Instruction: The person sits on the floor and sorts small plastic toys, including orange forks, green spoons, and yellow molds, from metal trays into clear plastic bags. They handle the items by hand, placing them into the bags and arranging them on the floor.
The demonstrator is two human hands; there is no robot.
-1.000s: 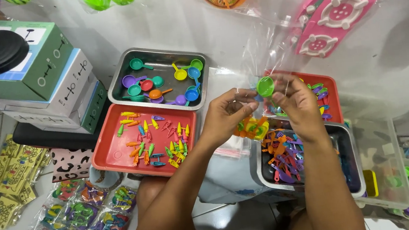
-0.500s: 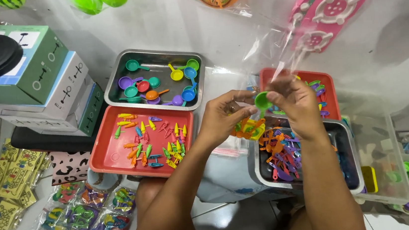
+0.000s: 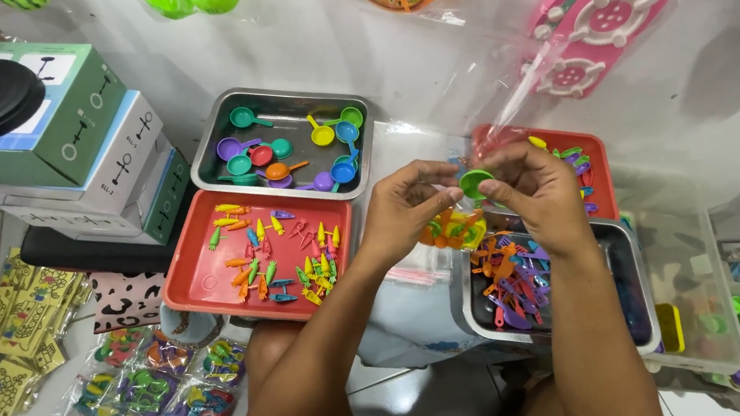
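Head view: two bare arms reach forward over trays of small plastic toys.
Left hand (image 3: 411, 209): raised above the trays, its fingers (image 3: 441, 194) pinched narrow on the edge of a clear plastic bag (image 3: 522, 98).
Right hand (image 3: 541, 196): just beside the left hand, fingers closed on the small green toy pan (image 3: 474, 182) and on the same bag.
Green toy pan: between the two hands, at the mouth of the bag, held above the gap between the trays.
Clear plastic bag: it goes up and to the right from the hands, thin and shiny; some orange and yellow toy pieces (image 3: 449, 227) hang in it just under the hands.
Red tray (image 3: 193, 293): left of the hands, it carries many tiny coloured utensils, scattered.
Metal tray (image 3: 361, 114): behind the red tray and touching it, with small pans and spoons in purple, teal, yellow, orange.
Second metal tray (image 3: 632, 300): under the right forearm, filled with mixed coloured toy tools.
Second red tray (image 3: 598, 154): behind the right hand, partly hidden, a few small pieces inside.
Pink toy stove (image 3: 609, 17): far right at the back, wrapped in clear film.
Stacked boxes (image 3: 102, 152): far left, green and white, a black round stand on top.
Packed toy bags (image 3: 135, 402): lower left on the floor, next to yellow card sheets (image 3: 11, 333).
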